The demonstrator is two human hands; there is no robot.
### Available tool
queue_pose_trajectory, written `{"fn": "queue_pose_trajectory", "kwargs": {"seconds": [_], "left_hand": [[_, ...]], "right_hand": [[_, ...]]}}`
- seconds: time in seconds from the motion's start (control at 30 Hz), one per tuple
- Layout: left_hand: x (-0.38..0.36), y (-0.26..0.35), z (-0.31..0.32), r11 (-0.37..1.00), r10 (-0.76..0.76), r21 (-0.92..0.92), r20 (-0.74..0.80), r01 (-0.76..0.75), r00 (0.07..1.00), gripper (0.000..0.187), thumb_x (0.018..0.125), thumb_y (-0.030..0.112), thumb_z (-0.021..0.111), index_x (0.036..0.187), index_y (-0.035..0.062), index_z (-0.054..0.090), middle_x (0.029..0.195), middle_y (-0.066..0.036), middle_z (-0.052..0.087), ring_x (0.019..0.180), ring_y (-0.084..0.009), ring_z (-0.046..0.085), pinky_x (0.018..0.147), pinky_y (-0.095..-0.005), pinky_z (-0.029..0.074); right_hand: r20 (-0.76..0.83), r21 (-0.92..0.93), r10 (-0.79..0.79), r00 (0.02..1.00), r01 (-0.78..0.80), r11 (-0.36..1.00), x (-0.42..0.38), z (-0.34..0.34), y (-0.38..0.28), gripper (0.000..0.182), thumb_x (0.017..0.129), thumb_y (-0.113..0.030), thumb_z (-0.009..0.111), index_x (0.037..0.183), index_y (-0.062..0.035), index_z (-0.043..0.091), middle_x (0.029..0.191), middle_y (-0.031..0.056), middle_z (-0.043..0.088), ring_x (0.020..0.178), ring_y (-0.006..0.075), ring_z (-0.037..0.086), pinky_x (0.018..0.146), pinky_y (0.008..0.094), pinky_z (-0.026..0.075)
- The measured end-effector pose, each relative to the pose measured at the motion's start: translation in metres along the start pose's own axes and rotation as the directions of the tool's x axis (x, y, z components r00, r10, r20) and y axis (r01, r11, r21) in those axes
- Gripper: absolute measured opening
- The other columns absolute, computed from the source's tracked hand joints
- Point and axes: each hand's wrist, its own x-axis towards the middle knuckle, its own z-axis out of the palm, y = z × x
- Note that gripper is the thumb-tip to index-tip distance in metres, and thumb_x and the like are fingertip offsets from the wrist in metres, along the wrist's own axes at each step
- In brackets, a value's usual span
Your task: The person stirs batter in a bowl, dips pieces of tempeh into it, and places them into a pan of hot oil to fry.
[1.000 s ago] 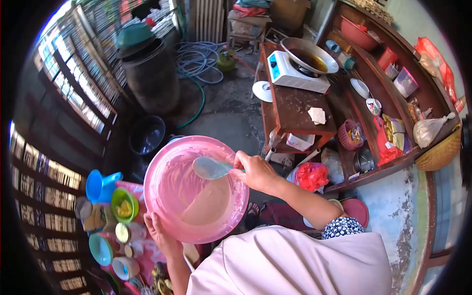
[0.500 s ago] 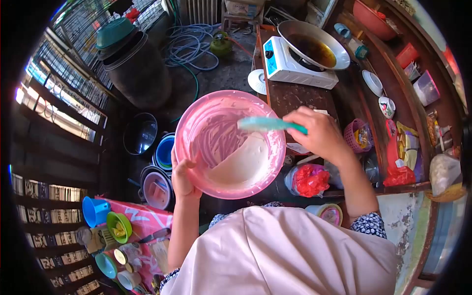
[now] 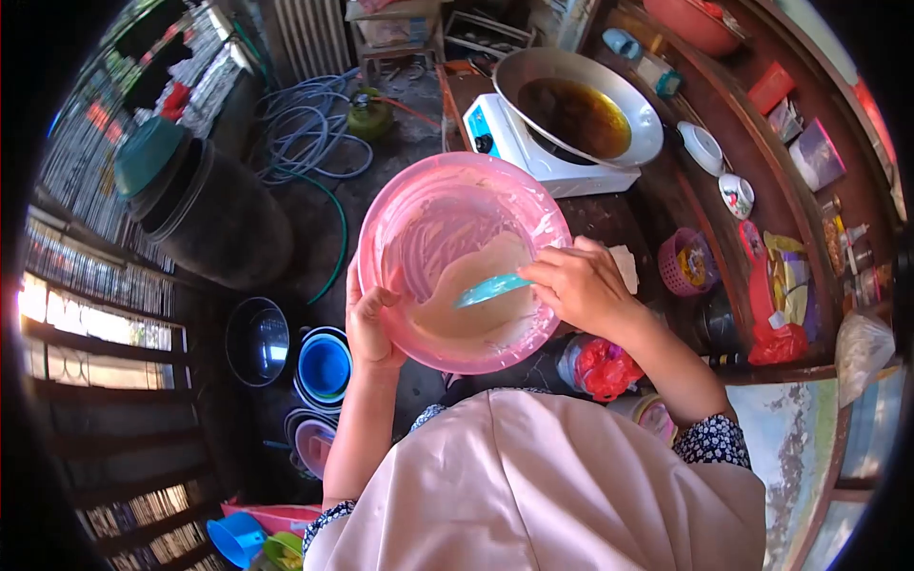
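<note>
My left hand (image 3: 372, 325) grips the near left rim of a large pink basin (image 3: 383, 249), thumb over the edge and fingers beneath it. Pale, creamy batter (image 3: 466, 276) pools in the basin, and streaks of it coat the walls. Closed around the end of a teal spatula (image 3: 493, 288) is my right hand (image 3: 583, 285), above the basin's right rim. The spatula's far end dips into the batter; its exact shape there is hidden.
A wok with dark oil (image 3: 576, 112) sits on a white gas stove (image 3: 533, 143) beyond the basin. Shelves (image 3: 762, 181) with bowls and packets line the right. At left are a dark barrel (image 3: 224, 219), blue buckets (image 3: 325, 366) and a hose (image 3: 314, 124) on the floor.
The spatula has come down from above the basin into the batter, with my right hand lower. The batter has spread, and the basin has shifted slightly right as the view turned.
</note>
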Motion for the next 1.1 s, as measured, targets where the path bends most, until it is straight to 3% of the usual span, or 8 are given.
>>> {"fn": "queue_pose_trajectory", "kwargs": {"seconds": [0.33,0.4,0.47,0.53,0.6,0.67,0.7,1.1], "left_hand": [[0.045,-0.043,0.000,0.985,-0.154,0.071,-0.073,0.159,0.985,0.067,0.059,0.003,0.046,0.126,0.0071,0.040,0.120,-0.011,0.049,0.110,-0.0280,0.048,0.084,-0.0357,0.045],[0.045,-0.051,-0.009,0.987,-0.132,0.086,-0.080,0.138,0.988,0.068,0.059,0.002,0.047,0.127,0.0067,0.039,0.121,-0.012,0.048,0.110,-0.0293,0.047,0.085,-0.0370,0.045],[0.041,-0.060,-0.020,0.986,-0.136,0.080,-0.150,0.149,0.979,0.072,0.060,0.004,0.049,0.131,0.0049,0.035,0.127,-0.015,0.043,0.115,-0.0342,0.044,0.091,-0.0442,0.043],[0.041,-0.068,-0.036,0.988,-0.100,0.103,-0.142,0.115,0.985,0.073,0.060,0.004,0.049,0.131,0.0024,0.033,0.128,-0.017,0.042,0.116,-0.0347,0.044,0.093,-0.0443,0.042],[0.035,-0.074,-0.036,0.986,-0.084,0.128,-0.160,0.105,0.984,0.071,0.061,0.005,0.050,0.130,0.0022,0.035,0.126,-0.017,0.044,0.113,-0.0333,0.046,0.093,-0.0432,0.043],[0.031,-0.081,-0.040,0.987,-0.081,0.122,-0.189,0.105,0.979,0.069,0.062,0.005,0.050,0.129,0.0016,0.036,0.124,-0.017,0.046,0.111,-0.0327,0.048,0.092,-0.0428,0.043],[0.028,-0.085,-0.042,0.988,-0.077,0.115,-0.214,0.104,0.974,0.067,0.062,0.005,0.050,0.128,0.0009,0.037,0.122,-0.017,0.047,0.109,-0.0321,0.050,0.092,-0.0423,0.044],[0.011,-0.111,-0.037,0.997,-0.038,0.043,-0.355,0.057,0.934,0.065,0.061,0.006,0.051,0.125,0.0002,0.039,0.120,-0.016,0.048,0.108,-0.0337,0.050,0.087,-0.0451,0.046]], "right_hand": [[-0.122,-0.029,0.054,0.991,-0.058,0.998,-0.011,0.017,0.070,0.021,0.073,-0.006,0.063,0.094,-0.0083,0.065,0.089,0.0064,0.063,0.084,0.0194,0.060,0.084,0.0323,0.041],[-0.264,0.287,0.470,0.842,-0.397,0.872,-0.032,0.004,0.100,0.013,0.079,-0.009,0.057,0.089,-0.0055,0.064,0.092,0.0091,0.064,0.082,0.0249,0.062,0.074,0.0339,0.046],[-0.317,0.519,0.793,0.521,-0.604,0.604,-0.082,0.018,0.154,0.012,0.080,-0.014,0.060,0.085,-0.0038,0.063,0.084,0.0115,0.065,0.078,0.0274,0.062,0.065,0.0346,0.048],[-0.304,0.357,0.865,0.400,-0.794,0.492,-0.151,0.058,0.202,0.018,0.080,-0.021,0.063,0.084,-0.0030,0.062,0.076,0.0104,0.065,0.072,0.0265,0.063,0.064,0.0350,0.048],[-0.003,0.220,0.935,0.354,-0.912,0.346,-0.206,0.108,0.220,0.033,0.077,-0.032,0.065,0.094,-0.0042,0.060,0.086,0.0119,0.064,0.081,0.0295,0.061,0.072,0.0371,0.048],[0.042,-0.051,0.951,0.305,-0.950,0.307,-0.213,0.133,0.208,0.051,0.073,-0.040,0.066,0.108,-0.0060,0.054,0.106,0.0140,0.057,0.098,0.0342,0.055,0.082,0.0423,0.045],[0.101,-0.059,0.983,0.155,-0.985,0.162,-0.198,0.130,0.197,0.061,0.070,-0.044,0.067,0.115,-0.0076,0.048,0.121,0.0144,0.046,0.113,0.0358,0.043,0.091,0.0450,0.039],[-0.127,-0.045,0.956,0.264,-0.964,0.260,-0.176,0.148,0.197,0.043,0.069,-0.026,0.068,0.105,-0.0126,0.049,0.106,0.0094,0.056,0.103,0.0299,0.050,0.091,0.0442,0.033]]}}
